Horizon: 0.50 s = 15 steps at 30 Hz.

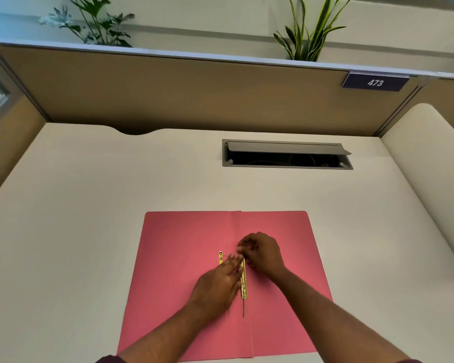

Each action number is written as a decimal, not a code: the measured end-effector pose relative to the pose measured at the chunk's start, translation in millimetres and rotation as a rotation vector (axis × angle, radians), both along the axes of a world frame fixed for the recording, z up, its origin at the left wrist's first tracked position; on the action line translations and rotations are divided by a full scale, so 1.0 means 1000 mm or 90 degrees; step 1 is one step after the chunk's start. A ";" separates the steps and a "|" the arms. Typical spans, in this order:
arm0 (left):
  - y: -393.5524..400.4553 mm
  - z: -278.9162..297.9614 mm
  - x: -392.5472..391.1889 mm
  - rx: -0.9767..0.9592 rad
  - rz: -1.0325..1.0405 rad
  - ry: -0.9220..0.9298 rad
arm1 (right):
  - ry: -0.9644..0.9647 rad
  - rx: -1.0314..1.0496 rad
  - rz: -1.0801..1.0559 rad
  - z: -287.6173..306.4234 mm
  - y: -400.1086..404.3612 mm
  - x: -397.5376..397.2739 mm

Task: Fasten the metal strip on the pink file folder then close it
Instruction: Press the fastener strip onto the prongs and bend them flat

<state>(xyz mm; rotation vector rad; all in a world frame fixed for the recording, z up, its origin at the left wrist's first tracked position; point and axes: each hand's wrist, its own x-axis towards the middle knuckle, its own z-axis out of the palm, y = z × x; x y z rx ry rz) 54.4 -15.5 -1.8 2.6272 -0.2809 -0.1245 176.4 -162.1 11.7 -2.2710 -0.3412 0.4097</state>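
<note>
The pink file folder [184, 247] lies open and flat on the cream desk. A gold metal strip [243, 284] runs along the folder's centre crease, with a thin prong sticking out below it. A second gold piece [220, 257] lies just left of it, partly hidden under my fingers. My left hand [218, 281] rests flat on the folder, its fingertips pressing beside the strip's upper end. My right hand [261, 251] is curled over the top of the strip, its fingers pinched on a thin metal prong there.
A grey cable hatch [286, 154] is set in the desk [76, 205] behind the folder, its lid propped up. Tan partition walls [168, 87] enclose the desk at the back and sides. Plants [307, 35] stand above the partition.
</note>
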 end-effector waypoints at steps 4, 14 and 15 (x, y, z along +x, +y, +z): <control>0.001 -0.001 0.002 0.002 -0.002 0.000 | 0.039 0.019 -0.015 0.003 0.003 0.003; 0.000 0.001 0.000 0.007 -0.005 -0.017 | 0.188 0.167 -0.174 0.003 0.004 0.005; 0.000 0.002 0.000 0.006 -0.006 -0.019 | 0.189 0.168 -0.183 0.003 0.005 0.006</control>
